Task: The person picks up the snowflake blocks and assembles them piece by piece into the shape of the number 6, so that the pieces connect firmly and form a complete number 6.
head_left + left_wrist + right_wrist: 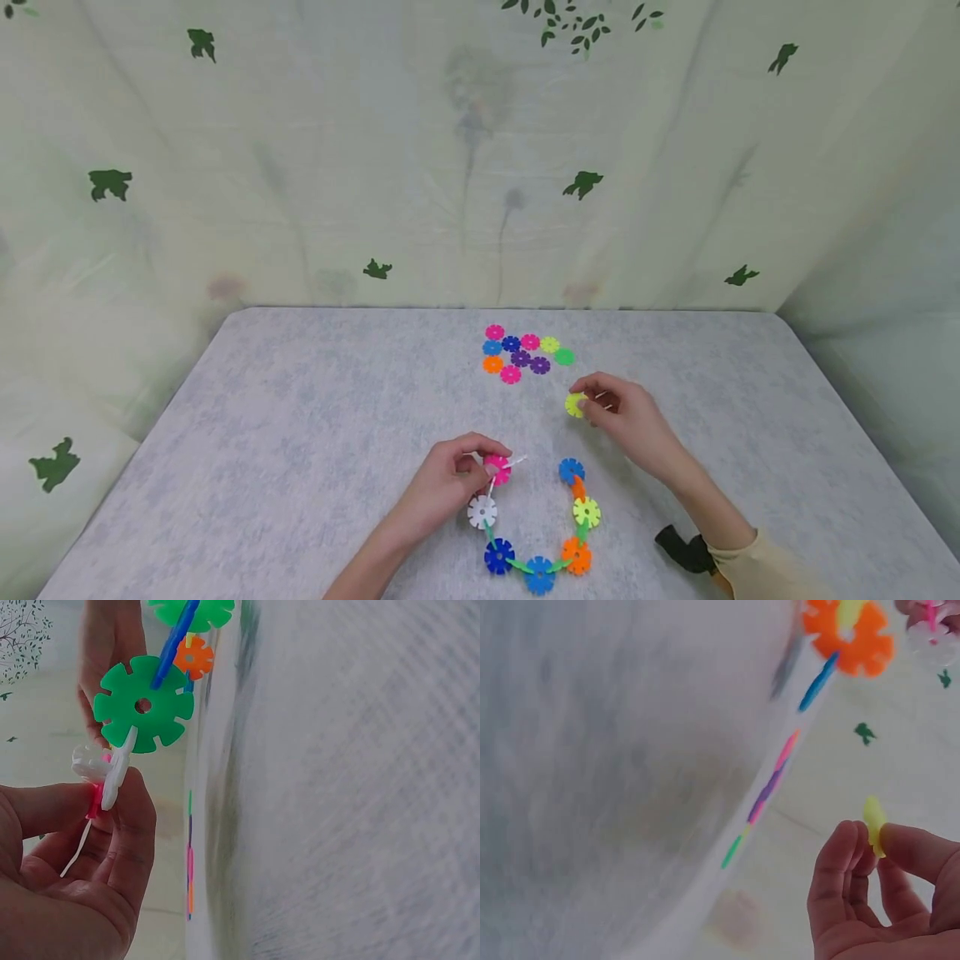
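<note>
I saw the left hand (450, 479) pinching a pink snowflake disc (498, 472) at one end of a curved chain of linked discs (534, 575). The right hand (630, 417) gripped a yellow snowflake disc (573, 406) above the tabletop (300, 433), between that chain and the loose discs (521, 358) lying near the far edge.

The lone disc (573, 406) is yellow; the chain (539, 577) shows pink, white, blue, orange, yellow and green. The loose discs (521, 359) are pink, purple, blue, orange, yellow and green. The counter (315, 417) is mottled grey, the pale green curtain (330, 150) patterned with dark green birds (110, 182).
</note>
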Demonstrator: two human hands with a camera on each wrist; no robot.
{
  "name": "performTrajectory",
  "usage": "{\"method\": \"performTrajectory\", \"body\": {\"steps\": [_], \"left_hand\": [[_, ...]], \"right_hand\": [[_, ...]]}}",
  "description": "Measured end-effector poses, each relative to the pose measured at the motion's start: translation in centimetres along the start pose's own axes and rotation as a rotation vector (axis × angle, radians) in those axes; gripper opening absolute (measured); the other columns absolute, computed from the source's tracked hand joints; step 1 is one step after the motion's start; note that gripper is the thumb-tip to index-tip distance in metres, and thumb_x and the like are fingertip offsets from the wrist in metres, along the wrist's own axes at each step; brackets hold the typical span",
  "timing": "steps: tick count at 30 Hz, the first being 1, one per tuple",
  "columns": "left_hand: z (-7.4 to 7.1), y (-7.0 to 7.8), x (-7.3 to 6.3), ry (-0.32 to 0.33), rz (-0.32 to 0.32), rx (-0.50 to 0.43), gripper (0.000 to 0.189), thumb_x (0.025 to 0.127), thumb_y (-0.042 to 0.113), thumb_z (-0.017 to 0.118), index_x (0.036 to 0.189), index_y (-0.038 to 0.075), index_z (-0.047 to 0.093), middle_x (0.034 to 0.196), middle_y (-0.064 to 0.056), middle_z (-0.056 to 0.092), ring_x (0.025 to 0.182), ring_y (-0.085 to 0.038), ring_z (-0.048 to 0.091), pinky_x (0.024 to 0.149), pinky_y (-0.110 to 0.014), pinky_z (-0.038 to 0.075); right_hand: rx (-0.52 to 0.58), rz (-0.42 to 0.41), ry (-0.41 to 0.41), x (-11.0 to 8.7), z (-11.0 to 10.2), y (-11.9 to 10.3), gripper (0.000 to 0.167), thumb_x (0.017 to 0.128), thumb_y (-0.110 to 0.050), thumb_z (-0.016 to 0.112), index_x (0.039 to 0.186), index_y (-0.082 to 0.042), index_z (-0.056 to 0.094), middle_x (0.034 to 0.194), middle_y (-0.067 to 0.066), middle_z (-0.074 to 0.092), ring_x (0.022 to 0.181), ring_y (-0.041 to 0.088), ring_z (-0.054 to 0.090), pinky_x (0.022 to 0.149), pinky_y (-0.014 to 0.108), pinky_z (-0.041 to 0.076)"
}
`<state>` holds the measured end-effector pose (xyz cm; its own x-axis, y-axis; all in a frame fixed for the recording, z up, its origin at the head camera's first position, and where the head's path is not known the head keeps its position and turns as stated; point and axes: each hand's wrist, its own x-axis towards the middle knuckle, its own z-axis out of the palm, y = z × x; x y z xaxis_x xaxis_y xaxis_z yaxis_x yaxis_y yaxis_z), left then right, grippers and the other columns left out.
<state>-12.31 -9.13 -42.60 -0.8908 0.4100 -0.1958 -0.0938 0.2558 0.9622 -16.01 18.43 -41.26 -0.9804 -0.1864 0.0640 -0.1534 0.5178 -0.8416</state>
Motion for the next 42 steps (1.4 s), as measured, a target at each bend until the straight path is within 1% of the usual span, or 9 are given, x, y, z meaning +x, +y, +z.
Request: {"method": "performTrajectory", "body": {"steps": [8, 15, 18, 20, 24, 28, 33, 37, 42], "left_hand": [[0.1, 0.0, 0.0, 0.014, -0.010, 0.016, 0.030, 0.090, 0.000, 0.053, 0.112, 0.012, 0.070, 0.078, -0.008, 0.063, 0.059, -0.016, 0.047, 0.051, -0.023, 0.039], [0.1, 0.2, 0.1, 0.025, -0.008, 0.029, 0.029, 0.090, 0.000, 0.054, 0.111, 0.013, 0.071, 0.082, -0.008, 0.065, 0.061, -0.017, 0.050, 0.053, -0.024, 0.042], [0.2, 0.2, 0.1, 0.022, -0.014, 0.023, 0.028, 0.091, 0.001, 0.055, 0.111, 0.014, 0.071, 0.082, -0.007, 0.065, 0.062, -0.017, 0.050, 0.053, -0.024, 0.042], [0.2, 0.1, 0.0, 0.017, -0.012, 0.020, 0.027, 0.092, 0.002, 0.056, 0.111, 0.015, 0.071, 0.083, -0.007, 0.064, 0.063, -0.017, 0.050, 0.052, -0.024, 0.041], [0.3, 0.1, -0.1, 0.015, 0.022, 0.030, 0.026, 0.093, 0.002, 0.056, 0.109, 0.015, 0.072, 0.086, -0.006, 0.064, 0.065, -0.017, 0.051, 0.053, -0.023, 0.041], [0.4, 0.0, -0.1, 0.015, 0.052, 0.037, 0.025, 0.094, 0.002, 0.056, 0.108, 0.014, 0.072, 0.089, -0.005, 0.063, 0.066, -0.017, 0.052, 0.053, -0.023, 0.041], [0.5, -0.1, -0.1, 0.003, 0.083, 0.026, 0.026, 0.093, 0.000, 0.055, 0.108, 0.015, 0.072, 0.094, -0.004, 0.063, 0.067, -0.016, 0.053, 0.052, -0.022, 0.042], [0.5, -0.1, -0.2, -0.007, 0.105, 0.012, 0.027, 0.094, 0.000, 0.054, 0.109, 0.013, 0.072, 0.098, -0.003, 0.063, 0.069, -0.016, 0.056, 0.056, -0.023, 0.045], [0.7, -0.2, -0.3, 0.005, 0.150, 0.025, 0.026, 0.094, -0.002, 0.055, 0.107, 0.012, 0.073, 0.097, -0.001, 0.065, 0.071, -0.016, 0.058, 0.062, -0.024, 0.048]], "right_hand": [[0.167, 0.085, 0.019, -2.8, 1.5, -2.1, 0.017, 0.096, -0.013, 0.064, 0.113, -0.010, 0.067, 0.100, 0.007, 0.064, 0.084, 0.036, 0.061, 0.074, 0.041, 0.056], [0.260, 0.115, -0.002, -3.9, 2.4, -3.1, 0.016, 0.097, -0.011, 0.063, 0.112, -0.010, 0.067, 0.106, 0.008, 0.064, 0.088, 0.035, 0.062, 0.077, 0.035, 0.056], [0.290, 0.128, -0.018, -3.9, 2.7, -3.2, 0.018, 0.097, -0.010, 0.063, 0.114, -0.007, 0.066, 0.103, 0.010, 0.064, 0.087, 0.035, 0.063, 0.078, 0.037, 0.057], [0.300, 0.137, -0.034, -3.9, 3.0, -3.2, 0.020, 0.096, -0.010, 0.063, 0.116, -0.005, 0.065, 0.100, 0.011, 0.064, 0.085, 0.034, 0.063, 0.078, 0.038, 0.057], [0.301, 0.149, -0.055, -3.9, 3.6, -3.2, 0.020, 0.095, -0.011, 0.065, 0.114, -0.004, 0.065, 0.096, 0.010, 0.065, 0.084, 0.033, 0.065, 0.077, 0.038, 0.057], [0.297, 0.143, -0.050, -4.0, 4.1, -3.2, 0.016, 0.094, -0.011, 0.066, 0.110, -0.007, 0.066, 0.094, 0.009, 0.066, 0.083, 0.032, 0.065, 0.076, 0.039, 0.057], [0.285, 0.137, -0.029, -3.9, 4.7, -3.2, 0.015, 0.093, -0.008, 0.067, 0.109, -0.007, 0.067, 0.092, 0.008, 0.065, 0.080, 0.032, 0.065, 0.075, 0.037, 0.057], [0.279, 0.157, -0.008, -3.9, 5.1, -3.3, 0.016, 0.092, -0.006, 0.068, 0.108, -0.007, 0.067, 0.090, 0.008, 0.065, 0.078, 0.030, 0.065, 0.073, 0.034, 0.058], [0.272, 0.168, -0.030, -3.9, 5.2, -3.4, 0.015, 0.092, -0.006, 0.068, 0.107, -0.007, 0.068, 0.088, 0.007, 0.065, 0.076, 0.029, 0.065, 0.072, 0.031, 0.057]]}}
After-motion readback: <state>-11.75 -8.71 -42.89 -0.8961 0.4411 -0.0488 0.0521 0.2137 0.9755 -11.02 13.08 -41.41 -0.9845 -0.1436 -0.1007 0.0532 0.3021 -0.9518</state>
